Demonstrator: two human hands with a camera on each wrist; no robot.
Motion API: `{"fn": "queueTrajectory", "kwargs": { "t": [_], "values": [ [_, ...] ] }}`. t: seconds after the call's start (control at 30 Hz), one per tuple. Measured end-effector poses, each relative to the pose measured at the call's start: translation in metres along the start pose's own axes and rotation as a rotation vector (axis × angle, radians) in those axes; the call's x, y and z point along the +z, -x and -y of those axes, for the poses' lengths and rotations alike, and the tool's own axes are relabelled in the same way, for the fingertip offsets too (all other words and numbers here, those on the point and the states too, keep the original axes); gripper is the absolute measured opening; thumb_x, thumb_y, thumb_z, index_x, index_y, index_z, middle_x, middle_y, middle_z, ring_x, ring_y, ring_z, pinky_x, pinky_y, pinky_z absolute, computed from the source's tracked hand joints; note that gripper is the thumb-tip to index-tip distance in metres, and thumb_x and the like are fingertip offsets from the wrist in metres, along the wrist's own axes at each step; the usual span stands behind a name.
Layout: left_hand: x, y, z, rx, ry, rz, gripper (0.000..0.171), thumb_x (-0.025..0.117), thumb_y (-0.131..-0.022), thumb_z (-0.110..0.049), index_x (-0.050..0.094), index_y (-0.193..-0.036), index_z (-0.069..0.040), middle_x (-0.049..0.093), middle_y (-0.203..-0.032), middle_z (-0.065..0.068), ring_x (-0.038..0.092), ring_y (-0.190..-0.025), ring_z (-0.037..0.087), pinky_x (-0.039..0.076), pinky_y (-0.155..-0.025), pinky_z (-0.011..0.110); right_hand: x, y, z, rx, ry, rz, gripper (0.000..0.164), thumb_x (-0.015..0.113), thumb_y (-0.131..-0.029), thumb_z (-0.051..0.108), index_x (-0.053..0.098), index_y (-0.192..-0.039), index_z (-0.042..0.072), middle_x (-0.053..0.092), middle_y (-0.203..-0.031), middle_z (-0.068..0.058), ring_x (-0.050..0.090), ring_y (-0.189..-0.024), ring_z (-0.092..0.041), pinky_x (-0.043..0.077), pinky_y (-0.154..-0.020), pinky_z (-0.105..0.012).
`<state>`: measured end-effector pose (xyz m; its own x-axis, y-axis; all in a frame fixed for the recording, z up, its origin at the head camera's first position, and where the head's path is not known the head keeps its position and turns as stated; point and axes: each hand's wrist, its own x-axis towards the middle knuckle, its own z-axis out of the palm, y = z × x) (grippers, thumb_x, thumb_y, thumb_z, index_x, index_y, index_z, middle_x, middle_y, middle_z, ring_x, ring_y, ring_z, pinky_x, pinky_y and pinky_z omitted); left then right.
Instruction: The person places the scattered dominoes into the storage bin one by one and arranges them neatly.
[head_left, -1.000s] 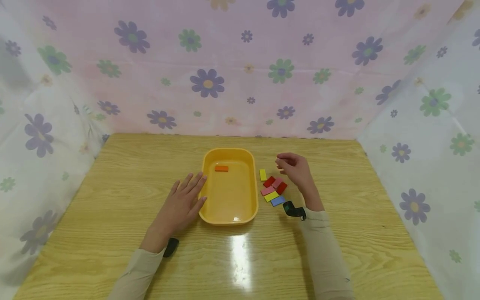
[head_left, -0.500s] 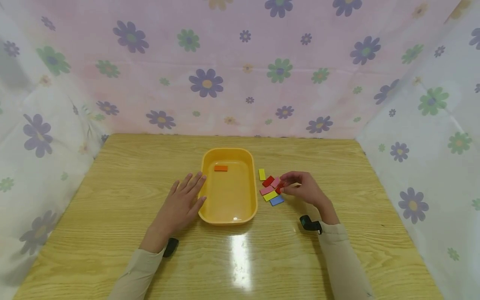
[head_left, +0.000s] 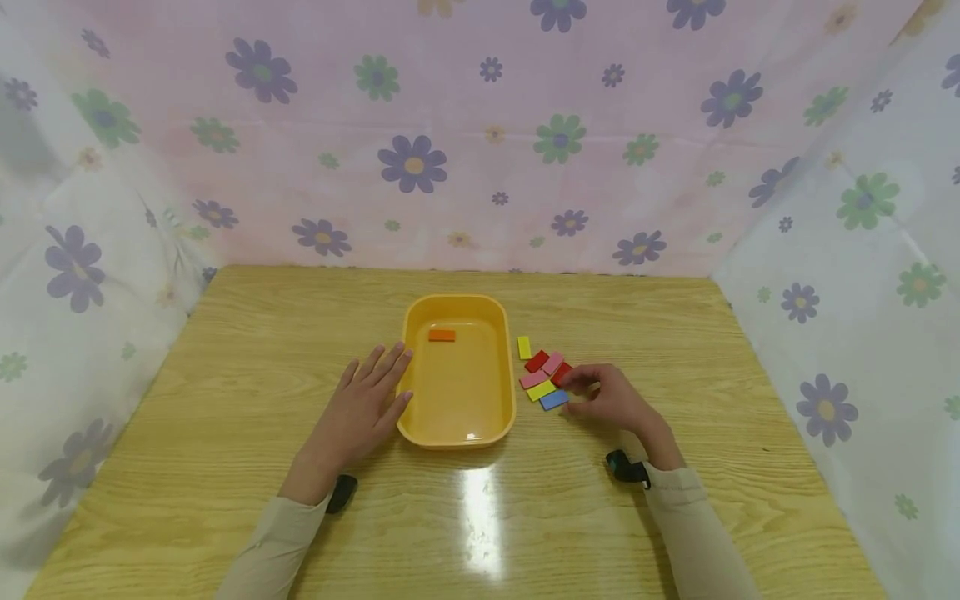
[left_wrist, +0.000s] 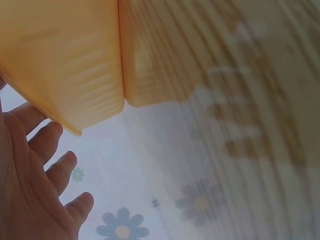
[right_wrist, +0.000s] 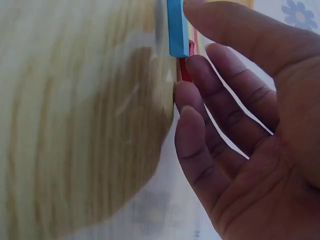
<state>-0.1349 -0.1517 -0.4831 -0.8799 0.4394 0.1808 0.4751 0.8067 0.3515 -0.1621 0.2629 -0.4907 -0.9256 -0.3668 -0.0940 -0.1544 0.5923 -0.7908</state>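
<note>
My left hand (head_left: 358, 418) lies spread against the left side of a yellow plastic tray (head_left: 512, 392), its fingertips on the rim. In the left wrist view, the fingers (left_wrist: 46, 142) touch the tray's outer wall (left_wrist: 75, 70) from below the rim. At the right edge of a loose cluster of flat coloured blocks is my right hand (head_left: 611, 400), thumb and fingers bent but apart. Its thumb is close to a blue block (head_left: 555, 401), and its fingertips are at a red block (head_left: 561, 374). The right wrist view has the blue block (right_wrist: 177, 30) beside the thumb; contact is unclear.
An orange block (head_left: 442, 336) lies inside the tray near its far end. Other blocks by the right hand include a yellow block (head_left: 524, 347), a pink block (head_left: 535, 380) and another red block (head_left: 537, 361). Flowered cloth (head_left: 457, 167) surrounds the wooden table (head_left: 300, 308).
My right hand has come down from above the cluster to its right edge, then slid slightly nearer the blue block. The left hand and the tray have stayed in place.
</note>
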Motion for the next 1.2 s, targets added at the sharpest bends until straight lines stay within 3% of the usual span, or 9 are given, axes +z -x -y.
{"fn": "queueTrajectory", "kwargs": {
  "t": [0.3, 0.53, 0.93, 1.2],
  "values": [
    [0.0007, 0.0008, 0.0006, 0.009, 0.013, -0.015, 0.061, 0.048, -0.108, -0.034, 0.031, -0.161, -0.010, 0.029, -0.167, 0.010, 0.024, -0.154, 0.039, 0.017, -0.121, 0.066, 0.0053, -0.0011, 0.0017, -0.042, 0.065, 0.010, 0.023, 0.087, -0.080, 0.013, 0.074, -0.098, 0.007, 0.071, -0.095, -0.004, 0.060, -0.085, -0.020, 0.051, -0.075, -0.025],
    [0.0000, -0.0016, -0.0003, -0.002, 0.011, 0.017, 0.062, 0.048, -0.108, -0.035, 0.028, -0.162, -0.012, 0.025, -0.168, 0.007, 0.020, -0.155, 0.036, 0.014, -0.122, 0.064, 0.0070, -0.0011, 0.0020, -0.024, 0.087, 0.023, 0.024, 0.087, -0.080, 0.016, 0.075, -0.099, 0.008, 0.071, -0.098, -0.001, 0.060, -0.089, -0.017, 0.051, -0.081, -0.027],
    [-0.0009, -0.0012, 0.0000, -0.004, 0.016, 0.018, 0.062, 0.049, -0.107, -0.034, 0.029, -0.162, -0.012, 0.025, -0.168, 0.008, 0.021, -0.155, 0.036, 0.015, -0.122, 0.064, 0.0056, 0.0000, 0.0016, -0.080, 0.073, 0.048, 0.020, 0.085, -0.084, 0.012, 0.075, -0.098, 0.003, 0.070, -0.095, -0.006, 0.057, -0.086, -0.019, 0.049, -0.078, -0.026],
    [-0.0002, -0.0007, 0.0009, -0.015, 0.025, 0.024, 0.062, 0.048, -0.108, -0.035, 0.028, -0.162, -0.012, 0.024, -0.169, 0.007, 0.020, -0.155, 0.036, 0.015, -0.122, 0.065, 0.0053, 0.0012, -0.0019, -0.079, 0.049, 0.060, 0.020, 0.085, -0.084, 0.013, 0.074, -0.099, 0.006, 0.069, -0.095, -0.003, 0.056, -0.085, -0.018, 0.048, -0.076, -0.024]
  ]
}}
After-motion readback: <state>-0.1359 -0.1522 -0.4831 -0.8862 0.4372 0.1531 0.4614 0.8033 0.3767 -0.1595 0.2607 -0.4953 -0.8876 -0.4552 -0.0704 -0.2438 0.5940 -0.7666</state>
